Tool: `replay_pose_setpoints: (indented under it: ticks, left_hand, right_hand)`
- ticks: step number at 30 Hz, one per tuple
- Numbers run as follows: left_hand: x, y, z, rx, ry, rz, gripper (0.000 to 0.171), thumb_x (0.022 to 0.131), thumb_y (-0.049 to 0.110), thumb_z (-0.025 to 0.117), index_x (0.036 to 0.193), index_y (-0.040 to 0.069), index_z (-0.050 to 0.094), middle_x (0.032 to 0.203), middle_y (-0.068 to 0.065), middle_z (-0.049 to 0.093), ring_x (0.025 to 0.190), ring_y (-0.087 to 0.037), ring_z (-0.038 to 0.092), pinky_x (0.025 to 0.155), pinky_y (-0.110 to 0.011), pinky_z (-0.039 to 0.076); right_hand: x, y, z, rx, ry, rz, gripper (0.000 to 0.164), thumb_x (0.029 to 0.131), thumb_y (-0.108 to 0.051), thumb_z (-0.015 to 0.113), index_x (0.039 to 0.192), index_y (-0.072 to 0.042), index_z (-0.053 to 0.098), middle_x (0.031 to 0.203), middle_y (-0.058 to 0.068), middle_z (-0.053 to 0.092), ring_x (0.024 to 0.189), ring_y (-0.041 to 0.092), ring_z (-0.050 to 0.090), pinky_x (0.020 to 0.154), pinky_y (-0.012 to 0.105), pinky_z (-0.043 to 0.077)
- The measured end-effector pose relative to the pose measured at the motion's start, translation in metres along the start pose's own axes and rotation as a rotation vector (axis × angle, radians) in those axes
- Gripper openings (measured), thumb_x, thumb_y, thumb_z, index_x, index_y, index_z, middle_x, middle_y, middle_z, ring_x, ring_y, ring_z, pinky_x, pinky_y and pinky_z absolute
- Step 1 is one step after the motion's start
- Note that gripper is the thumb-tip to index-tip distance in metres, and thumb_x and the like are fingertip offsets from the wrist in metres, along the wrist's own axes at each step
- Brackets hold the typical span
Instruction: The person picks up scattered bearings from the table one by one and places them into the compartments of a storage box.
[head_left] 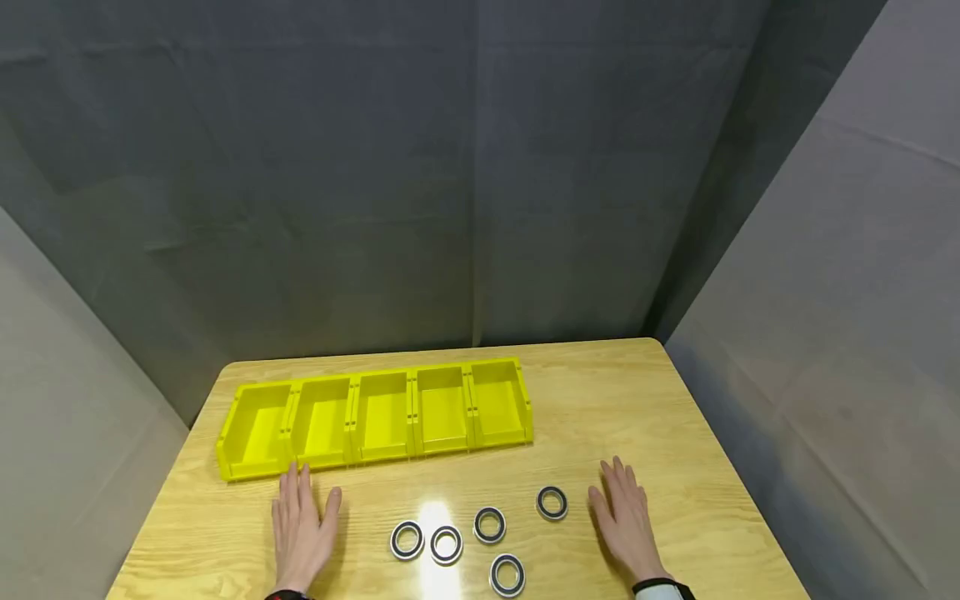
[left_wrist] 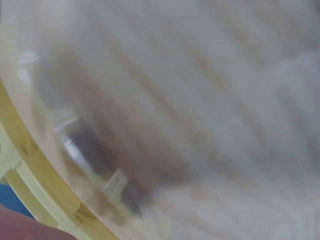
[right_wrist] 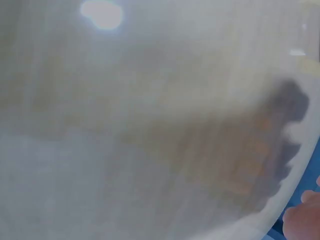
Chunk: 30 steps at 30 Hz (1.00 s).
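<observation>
Several ring-shaped ball bearings with dark seals and silver rims lie flat on the wooden table, among them one bearing (head_left: pixel 393 542) on the left and another bearing (head_left: pixel 540 507) on the right. My left hand (head_left: pixel 302 533) is to the left of them, fingers straight, its fingertips close to the front of the yellow bin row (head_left: pixel 382 457). To the right of the bearings is my right hand (head_left: pixel 626 525), fingers extended, nearest to the rightmost bearing and holding nothing. Both wrist views are blurred; part of the left hand (left_wrist: pixel 30 226) and part of the right hand (right_wrist: pixel 304 220) show at their corners.
The yellow row has five open compartments side by side toward the table's back left. A dark grey curtain (head_left: pixel 375 208) hangs behind the wooden table (head_left: pixel 600 392). Light grey panels flank it, one on the left (head_left: pixel 67 417) and one on the right (head_left: pixel 847 333).
</observation>
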<state>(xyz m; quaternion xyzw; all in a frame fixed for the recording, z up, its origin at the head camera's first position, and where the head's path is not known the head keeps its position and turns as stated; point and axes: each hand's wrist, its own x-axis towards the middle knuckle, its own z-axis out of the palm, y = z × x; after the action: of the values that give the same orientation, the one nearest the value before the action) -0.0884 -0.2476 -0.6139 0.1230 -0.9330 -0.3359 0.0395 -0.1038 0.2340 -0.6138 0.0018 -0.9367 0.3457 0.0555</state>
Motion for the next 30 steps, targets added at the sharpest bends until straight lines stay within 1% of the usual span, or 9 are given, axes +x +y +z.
replay_pose_setpoints:
  ticks: [3, 6, 8, 10, 13, 16, 20, 24, 30]
  left_hand:
    - [0.008, -0.001, -0.007, -0.074, 0.075, -0.030, 0.077, 0.107, 0.036, 0.043, 0.159, -0.006, 0.005, 0.166, -0.030, -0.002, 0.154, -0.050, -0.002, 0.122, -0.066, 0.000]
    - [0.018, -0.004, -0.016, -0.143, 0.157, -0.062, 0.075, 0.106, 0.031, 0.045, 0.158, -0.007, 0.008, 0.165, -0.031, 0.000, 0.153, -0.051, 0.000, 0.121, -0.067, 0.006]
    - [0.025, -0.008, -0.023, -0.185, 0.189, -0.096, 0.075, 0.106, 0.032, 0.044, 0.159, -0.006, 0.006, 0.165, -0.030, -0.002, 0.153, -0.051, -0.003, 0.121, -0.068, 0.008]
    - [0.032, -0.011, -0.030, -0.216, 0.198, -0.126, 0.075, 0.106, 0.033, 0.041, 0.159, -0.005, 0.003, 0.165, -0.030, -0.007, 0.153, -0.051, -0.006, 0.120, -0.069, 0.008]
    - [0.041, -0.018, -0.041, -0.252, 0.181, -0.163, 0.077, 0.107, 0.035, 0.037, 0.159, -0.004, -0.003, 0.165, -0.029, -0.016, 0.153, -0.050, -0.012, 0.120, -0.069, 0.005]
    - [0.051, -0.023, -0.051, -0.279, 0.155, -0.183, 0.078, 0.107, 0.035, 0.037, 0.158, -0.005, -0.007, 0.164, -0.029, -0.020, 0.152, -0.050, -0.015, 0.121, -0.068, 0.002]
    - [0.063, -0.026, -0.061, -0.321, 0.121, -0.215, 0.080, 0.107, 0.036, 0.036, 0.158, -0.005, -0.010, 0.164, -0.032, -0.017, 0.153, -0.051, -0.010, 0.122, -0.066, 0.002]
    - [0.073, -0.025, -0.067, -0.380, 0.078, -0.245, 0.081, 0.106, 0.036, 0.036, 0.157, -0.005, -0.012, 0.163, -0.034, -0.012, 0.153, -0.051, -0.005, 0.123, -0.065, 0.004]
    - [0.083, -0.021, -0.071, -0.376, -0.007, -0.274, 0.079, 0.107, 0.037, 0.032, 0.157, -0.008, -0.010, 0.162, -0.036, -0.012, 0.152, -0.051, -0.009, 0.125, -0.062, 0.001]
  right_hand:
    - [0.008, -0.004, -0.001, 0.036, -0.016, 0.008, 0.055, 0.106, -0.027, 0.047, 0.149, 0.005, 0.040, 0.159, 0.034, 0.028, 0.148, 0.056, 0.020, 0.116, 0.071, 0.016]
    - [0.016, -0.010, -0.001, 0.080, -0.043, 0.020, 0.054, 0.107, -0.028, 0.045, 0.151, 0.004, 0.039, 0.160, 0.031, 0.028, 0.150, 0.053, 0.019, 0.118, 0.069, 0.016]
    - [0.021, -0.013, -0.001, 0.103, -0.056, 0.024, 0.055, 0.108, -0.029, 0.044, 0.152, 0.002, 0.038, 0.161, 0.029, 0.028, 0.150, 0.051, 0.020, 0.119, 0.067, 0.018]
    - [0.025, -0.017, 0.000, 0.124, -0.071, 0.031, 0.054, 0.108, -0.029, 0.043, 0.152, 0.002, 0.037, 0.161, 0.029, 0.029, 0.150, 0.050, 0.023, 0.119, 0.066, 0.020]
    - [0.034, -0.023, 0.000, 0.170, -0.091, 0.051, 0.053, 0.108, -0.027, 0.042, 0.153, 0.002, 0.036, 0.160, 0.029, 0.031, 0.148, 0.050, 0.029, 0.119, 0.065, 0.025]
    - [0.046, -0.030, 0.002, 0.222, -0.125, 0.092, 0.053, 0.109, -0.028, 0.040, 0.154, 0.000, 0.035, 0.159, 0.029, 0.033, 0.147, 0.049, 0.032, 0.117, 0.065, 0.028]
    - [0.064, -0.044, 0.007, 0.317, -0.161, 0.126, 0.053, 0.109, -0.027, 0.041, 0.154, 0.000, 0.035, 0.158, 0.029, 0.035, 0.147, 0.049, 0.032, 0.117, 0.063, 0.031]
    - [0.083, -0.059, 0.015, 0.423, -0.202, 0.123, 0.055, 0.109, -0.025, 0.041, 0.154, 0.005, 0.031, 0.159, 0.030, 0.032, 0.148, 0.048, 0.031, 0.119, 0.059, 0.031]
    - [0.103, -0.076, 0.028, 0.499, -0.252, 0.136, 0.058, 0.108, -0.022, 0.042, 0.156, 0.006, 0.025, 0.161, 0.030, 0.027, 0.150, 0.047, 0.027, 0.121, 0.057, 0.029]
